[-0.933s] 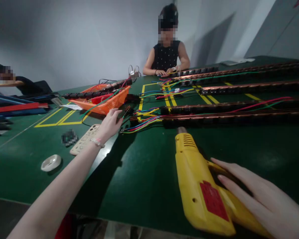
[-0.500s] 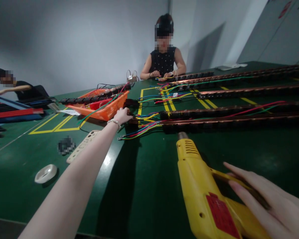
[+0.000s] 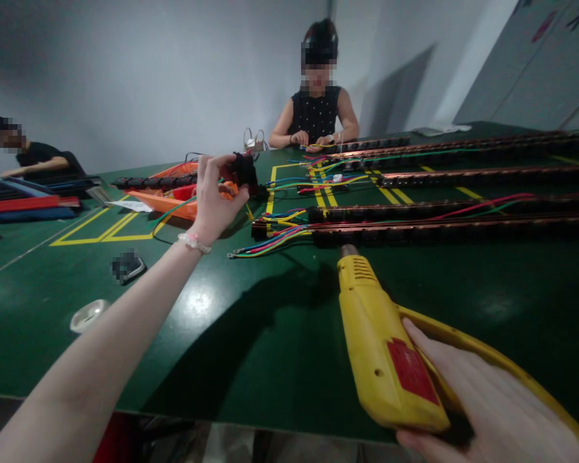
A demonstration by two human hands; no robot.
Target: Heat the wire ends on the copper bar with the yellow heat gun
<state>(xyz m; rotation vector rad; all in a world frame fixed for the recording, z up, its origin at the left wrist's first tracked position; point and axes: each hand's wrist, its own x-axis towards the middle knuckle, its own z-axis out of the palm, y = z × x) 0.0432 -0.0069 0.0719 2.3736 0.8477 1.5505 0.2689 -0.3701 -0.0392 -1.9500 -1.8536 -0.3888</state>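
My left hand is raised above the table, pinching a small black part between thumb and fingers. The part's exact kind is unclear. Behind that hand stands an orange basket. My right hand is closed around a yellow heat gun near its handle. The gun lies with its metal nozzle towards long black strips with copper-coloured rods. Coloured wires with ring ends reach out from the left end of the nearest strip.
Across the green table a co-worker handles wires. Another person sits at the far left beside blue and red bars. A white oval object and a partly blurred-out dark item lie near my left forearm.
My left hand has come up from the strip ends, lifting the black part. My right hand, earlier loosely beside the heat gun's handle, has closed around the gun.
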